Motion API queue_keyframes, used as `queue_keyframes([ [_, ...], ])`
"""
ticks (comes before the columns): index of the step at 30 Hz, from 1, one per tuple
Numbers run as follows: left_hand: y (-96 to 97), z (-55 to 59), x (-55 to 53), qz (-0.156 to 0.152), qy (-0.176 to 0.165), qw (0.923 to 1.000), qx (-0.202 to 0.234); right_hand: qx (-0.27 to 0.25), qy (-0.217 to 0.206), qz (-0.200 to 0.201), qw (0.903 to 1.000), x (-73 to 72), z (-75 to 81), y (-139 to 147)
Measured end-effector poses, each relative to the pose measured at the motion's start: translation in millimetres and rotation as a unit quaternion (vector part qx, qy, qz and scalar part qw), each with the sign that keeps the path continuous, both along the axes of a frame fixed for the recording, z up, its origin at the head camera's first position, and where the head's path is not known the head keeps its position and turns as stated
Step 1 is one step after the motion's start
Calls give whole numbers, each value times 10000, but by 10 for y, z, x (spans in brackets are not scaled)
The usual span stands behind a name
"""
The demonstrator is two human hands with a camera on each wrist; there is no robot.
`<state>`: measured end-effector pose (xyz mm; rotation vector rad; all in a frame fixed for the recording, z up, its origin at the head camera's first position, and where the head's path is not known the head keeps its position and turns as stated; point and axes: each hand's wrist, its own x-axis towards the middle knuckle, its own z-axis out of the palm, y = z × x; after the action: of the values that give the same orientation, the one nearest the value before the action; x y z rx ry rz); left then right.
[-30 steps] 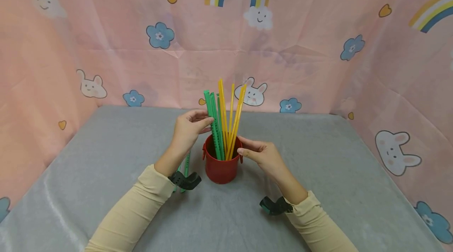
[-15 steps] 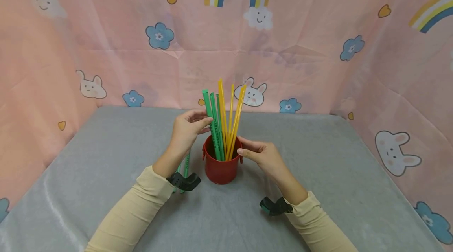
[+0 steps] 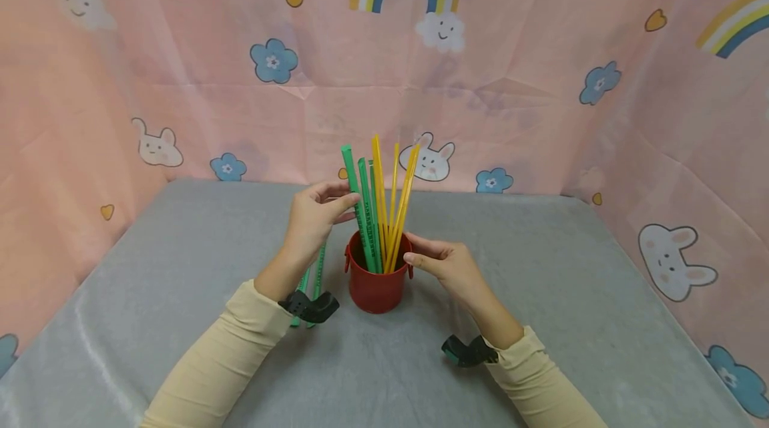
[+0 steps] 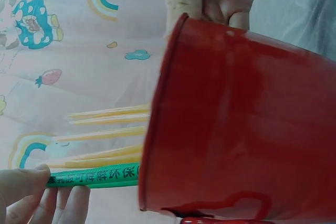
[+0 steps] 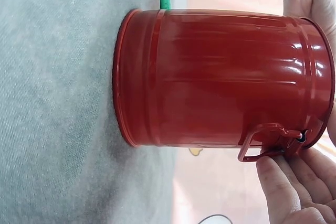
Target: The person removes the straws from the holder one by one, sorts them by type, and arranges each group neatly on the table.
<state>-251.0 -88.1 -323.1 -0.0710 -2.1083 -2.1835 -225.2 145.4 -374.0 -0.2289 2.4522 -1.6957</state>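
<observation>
Left hand (image 3: 317, 218) is pinching one green straw (image 3: 351, 174) between thumb and fingers, well above the bucket mouth. Straw leans toward the left hand's side; lower end is inside the red bucket (image 3: 376, 293), hidden from me, so I can't tell if it touches bottom. Bucket stands upright below and to the right of the left hand. Right hand (image 3: 447, 269) holds its near side of the bucket at the top, thumb in front by the side handle (image 5: 246, 145), fingers behind.

Other green straws (image 3: 365, 204) stand just right of the left fingertips, yellow straws (image 3: 382, 204) past those, toward the right hand. Two loose green straws (image 3: 319, 273) lie on the grey cloth (image 3: 541, 308) below the left wrist.

Risks as I read them:
- Pinch is high on a slim straw. If it slips or twists, I'd expect the straw to drop back against the bunch.
- Neighbours are packed close. Sideways drag could hook one and pull it along.
- Right-hand hold looks light and one-sided. If the straw levers on the rim (image 3: 360, 270), bucket could tip toward the left hand.
- Left wrist sits low over the loose pair; a dip could roll them.
</observation>
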Motion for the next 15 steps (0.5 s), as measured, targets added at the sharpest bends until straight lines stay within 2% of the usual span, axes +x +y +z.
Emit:
queue_keyframes([
  [8, -27, 81, 49, 82, 103, 9999, 23, 18, -27, -8, 10000, 5, -3, -4],
  [15, -40, 165, 54, 100, 324, 9992, 193, -85, 9, 82, 9999, -3, -4, 7],
])
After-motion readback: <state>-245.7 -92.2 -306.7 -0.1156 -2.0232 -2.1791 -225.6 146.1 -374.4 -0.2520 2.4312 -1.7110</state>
